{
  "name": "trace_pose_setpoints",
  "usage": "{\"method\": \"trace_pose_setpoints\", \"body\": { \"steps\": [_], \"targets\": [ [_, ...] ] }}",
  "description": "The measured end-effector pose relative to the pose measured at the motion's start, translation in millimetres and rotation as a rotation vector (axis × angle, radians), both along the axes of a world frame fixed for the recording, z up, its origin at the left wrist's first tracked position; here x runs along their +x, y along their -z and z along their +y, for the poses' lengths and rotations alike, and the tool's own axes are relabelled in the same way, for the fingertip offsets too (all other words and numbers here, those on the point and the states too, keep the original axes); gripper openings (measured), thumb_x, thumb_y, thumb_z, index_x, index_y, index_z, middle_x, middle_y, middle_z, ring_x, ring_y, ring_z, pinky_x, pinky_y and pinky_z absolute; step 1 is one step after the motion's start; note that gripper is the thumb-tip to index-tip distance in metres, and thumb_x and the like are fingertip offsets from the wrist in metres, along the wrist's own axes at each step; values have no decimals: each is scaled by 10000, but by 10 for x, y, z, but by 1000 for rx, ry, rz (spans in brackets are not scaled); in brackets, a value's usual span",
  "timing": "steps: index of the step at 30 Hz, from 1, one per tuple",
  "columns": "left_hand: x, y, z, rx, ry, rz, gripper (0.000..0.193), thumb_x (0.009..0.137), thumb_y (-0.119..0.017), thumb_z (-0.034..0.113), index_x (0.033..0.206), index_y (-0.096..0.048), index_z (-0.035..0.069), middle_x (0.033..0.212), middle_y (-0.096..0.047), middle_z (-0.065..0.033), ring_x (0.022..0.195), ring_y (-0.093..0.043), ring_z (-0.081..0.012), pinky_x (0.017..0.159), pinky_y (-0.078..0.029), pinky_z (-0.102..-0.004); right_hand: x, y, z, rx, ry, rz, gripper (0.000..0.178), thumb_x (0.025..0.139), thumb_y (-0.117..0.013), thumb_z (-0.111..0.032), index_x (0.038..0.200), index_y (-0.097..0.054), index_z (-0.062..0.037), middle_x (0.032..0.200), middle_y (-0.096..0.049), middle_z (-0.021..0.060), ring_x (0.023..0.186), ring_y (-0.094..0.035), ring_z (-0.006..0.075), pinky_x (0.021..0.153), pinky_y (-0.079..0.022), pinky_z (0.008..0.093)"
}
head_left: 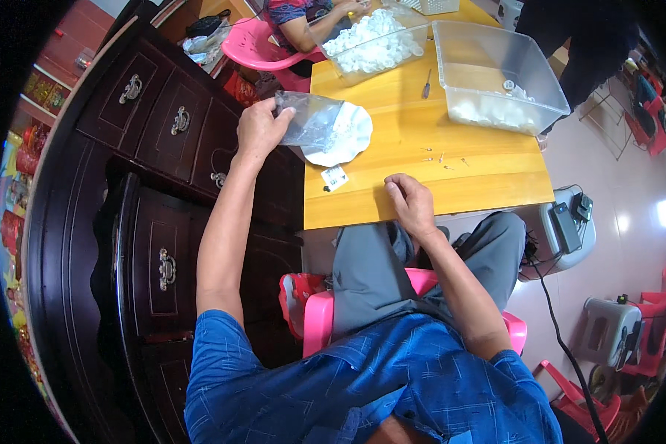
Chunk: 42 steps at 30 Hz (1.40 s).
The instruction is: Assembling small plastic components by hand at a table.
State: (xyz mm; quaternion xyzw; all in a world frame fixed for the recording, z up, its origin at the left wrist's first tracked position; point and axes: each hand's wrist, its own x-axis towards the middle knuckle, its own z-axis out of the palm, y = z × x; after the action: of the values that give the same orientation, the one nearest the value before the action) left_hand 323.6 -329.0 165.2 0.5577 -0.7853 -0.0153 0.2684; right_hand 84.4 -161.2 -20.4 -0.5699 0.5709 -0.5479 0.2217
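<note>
My left hand pinches the edge of a clear plastic bag at the table's left side. The bag lies partly over a white plate with a wavy rim. On the near edge of the yellow table rests my right hand, its fingers curled; whatever they may hold is hidden. Just below the plate sits a small white printed label with a tiny black piece beside it. Several small thin parts are scattered beyond my right hand.
A clear bin holding white pieces stands at the far right, and another clear bin heaped with white caps is at the back. Between them lies a screwdriver. Across the table sits another person. A dark wooden cabinet flanks my left.
</note>
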Motion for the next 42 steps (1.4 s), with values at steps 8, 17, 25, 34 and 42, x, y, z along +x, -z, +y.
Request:
{"method": "trace_pose_setpoints", "body": {
  "steps": [8,17,25,34,42],
  "targets": [
    [-76,43,-47,-37,31,-78,245,844,-728,346,1013,-779,176,840,-735,-155,830,-714,-371,741,-561,-458,-6,35,-5,2,1,8,175,955,-646,-166,1033,-693,-17,877,-705,155,772,-691,260,720,-539,350],
    [-134,-12,-27,-67,15,1,241,848,-722,346,974,-774,147,818,-720,-171,811,-705,-383,725,-558,-467,-6,53,-15,-6,2,6,175,961,-644,-170,1031,-691,-17,858,-696,145,764,-677,244,719,-534,338],
    [-89,-46,-56,-71,-17,-40,247,851,-726,347,1004,-767,158,834,-719,-180,827,-702,-394,735,-556,-485,3,-44,-9,46,-4,-3,172,954,-635,-177,1020,-691,-29,937,-711,173,856,-700,335,767,-547,397],
    [-7,24,-104,-85,-21,53,247,858,-704,337,998,-768,144,845,-721,-180,830,-705,-390,742,-553,-471,1,-34,5,43,-16,-15,181,958,-631,-177,1025,-691,-20,936,-710,181,863,-701,335,777,-548,395],
    [295,216,-183,-35,-69,265,280,862,-733,296,991,-757,49,794,-727,-171,753,-723,-298,703,-540,-397,-11,-8,-14,59,-11,-14,184,962,-628,-173,1022,-690,-10,907,-710,176,830,-699,313,760,-545,382]
  ]
}}
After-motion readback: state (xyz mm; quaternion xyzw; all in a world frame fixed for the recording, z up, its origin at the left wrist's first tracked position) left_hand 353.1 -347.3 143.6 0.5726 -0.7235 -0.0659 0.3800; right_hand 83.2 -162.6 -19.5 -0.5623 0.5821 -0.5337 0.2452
